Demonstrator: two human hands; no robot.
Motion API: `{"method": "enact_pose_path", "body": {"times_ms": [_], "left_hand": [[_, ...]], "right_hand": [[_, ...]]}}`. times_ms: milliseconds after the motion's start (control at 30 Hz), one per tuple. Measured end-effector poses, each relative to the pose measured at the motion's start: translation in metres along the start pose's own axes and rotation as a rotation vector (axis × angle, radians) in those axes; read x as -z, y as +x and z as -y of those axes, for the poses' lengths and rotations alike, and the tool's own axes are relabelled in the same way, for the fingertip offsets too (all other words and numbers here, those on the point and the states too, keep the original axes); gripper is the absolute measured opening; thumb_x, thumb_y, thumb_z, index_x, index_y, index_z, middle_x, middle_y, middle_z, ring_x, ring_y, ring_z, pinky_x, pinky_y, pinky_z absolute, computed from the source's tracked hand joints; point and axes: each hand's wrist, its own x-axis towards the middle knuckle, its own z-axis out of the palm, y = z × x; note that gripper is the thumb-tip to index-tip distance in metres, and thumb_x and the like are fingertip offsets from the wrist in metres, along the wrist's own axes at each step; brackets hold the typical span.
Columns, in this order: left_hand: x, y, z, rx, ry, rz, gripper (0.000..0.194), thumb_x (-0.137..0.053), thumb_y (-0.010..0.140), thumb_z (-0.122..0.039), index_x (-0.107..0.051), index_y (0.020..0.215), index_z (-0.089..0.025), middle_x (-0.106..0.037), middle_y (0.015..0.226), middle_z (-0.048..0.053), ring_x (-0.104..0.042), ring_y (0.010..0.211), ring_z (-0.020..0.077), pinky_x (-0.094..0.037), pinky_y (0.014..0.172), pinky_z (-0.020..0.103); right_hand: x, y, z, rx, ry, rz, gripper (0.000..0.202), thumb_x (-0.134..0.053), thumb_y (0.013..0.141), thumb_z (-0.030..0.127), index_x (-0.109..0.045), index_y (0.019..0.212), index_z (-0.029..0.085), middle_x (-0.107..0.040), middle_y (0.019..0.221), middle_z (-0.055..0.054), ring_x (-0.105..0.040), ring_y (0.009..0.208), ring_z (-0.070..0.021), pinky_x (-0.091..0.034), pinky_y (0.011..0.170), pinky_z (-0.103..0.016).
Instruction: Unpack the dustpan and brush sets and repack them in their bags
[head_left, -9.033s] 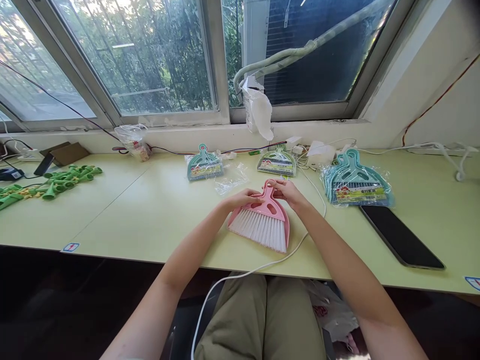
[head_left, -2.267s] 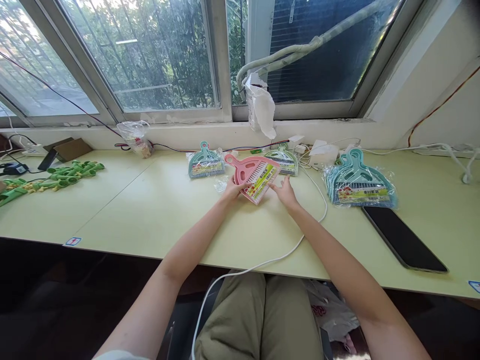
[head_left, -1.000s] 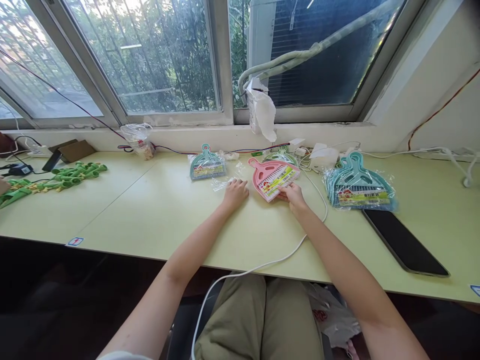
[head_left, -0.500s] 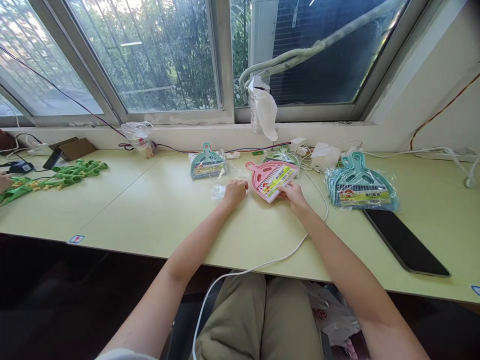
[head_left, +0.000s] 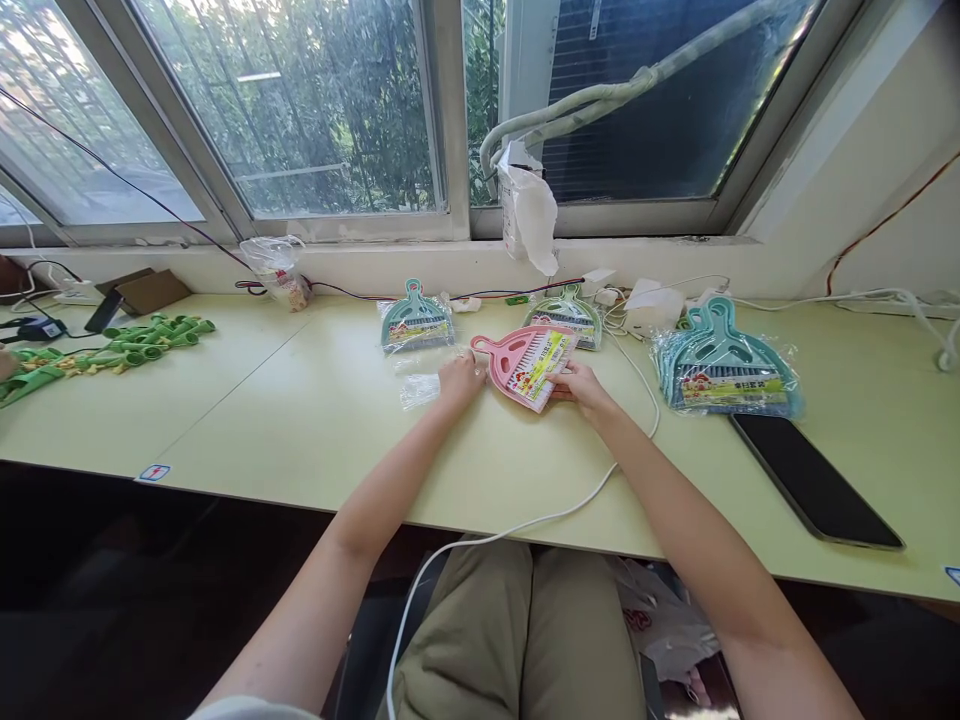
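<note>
A pink dustpan-and-brush set (head_left: 511, 352) with a yellow-and-white printed label is tilted above the table, its handle pointing left. My right hand (head_left: 581, 388) pinches it at its lower right edge. Beside the handle, my left hand (head_left: 461, 378) is closed on a clear plastic bag (head_left: 420, 390), which spreads over the table to the left of the fingers. Behind the pink set lies a green bagged dustpan set (head_left: 568, 308), partly covered by it. A teal bagged dustpan set (head_left: 415, 322) lies behind my left hand.
To the right, a stack of teal bagged dustpan sets (head_left: 727, 360) sits by a black phone (head_left: 814, 480). A white cable (head_left: 555, 520) crosses the table and hangs over its front edge. Green rolled pieces (head_left: 142, 345) lie far left, near another person's hand (head_left: 9, 362).
The pink dustpan set has moved left, so its handle now comes close to my left hand. My left hand has shifted slightly left, and more of the clear bag shows.
</note>
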Motion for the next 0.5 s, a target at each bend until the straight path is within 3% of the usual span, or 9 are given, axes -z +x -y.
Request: {"method": "enact_pose_path", "body": {"times_ms": [100, 267, 433, 500], "left_hand": [[0.003, 0.0, 0.0, -0.018, -0.009, 0.047, 0.02, -0.049, 0.087, -0.025, -0.06, 0.103, -0.019, -0.069, 0.106, 0.014, -0.062, 0.104, 0.03, -0.043, 0.09, 0.04], [0.006, -0.004, -0.002, -0.022, -0.033, 0.072, 0.024, -0.046, 0.086, -0.019, -0.06, 0.105, -0.019, -0.066, 0.111, 0.015, -0.058, 0.11, 0.0307, -0.043, 0.094, 0.043], [0.002, -0.002, 0.003, 0.09, -0.098, -0.103, 0.043, -0.058, 0.081, -0.028, -0.053, 0.122, -0.017, -0.047, 0.14, 0.023, -0.035, 0.136, 0.0417, -0.028, 0.106, 0.061], [0.001, 0.002, 0.008, 0.149, -0.159, -0.094, 0.049, -0.061, 0.079, -0.028, -0.05, 0.126, -0.019, -0.043, 0.144, 0.023, -0.027, 0.141, 0.0439, -0.022, 0.106, 0.067]], "right_hand": [[-0.001, -0.001, 0.0, -0.01, -0.001, 0.016, 0.025, -0.069, 0.072, 0.006, -0.064, 0.094, 0.016, -0.076, 0.079, -0.004, -0.072, 0.062, -0.0177, -0.062, 0.062, -0.03], [-0.002, -0.001, 0.001, -0.022, -0.009, 0.027, 0.026, -0.067, 0.073, 0.005, -0.064, 0.097, 0.015, -0.076, 0.079, -0.005, -0.072, 0.062, -0.018, -0.062, 0.06, -0.03], [-0.003, -0.003, 0.002, -0.018, -0.005, 0.036, 0.025, -0.067, 0.072, 0.003, -0.065, 0.094, 0.015, -0.077, 0.079, -0.005, -0.072, 0.061, -0.0175, -0.061, 0.056, -0.027], [-0.003, -0.004, 0.004, -0.029, -0.021, 0.059, 0.024, -0.067, 0.071, 0.004, -0.066, 0.093, 0.014, -0.077, 0.079, -0.006, -0.072, 0.061, -0.0181, -0.061, 0.056, -0.028]]}}
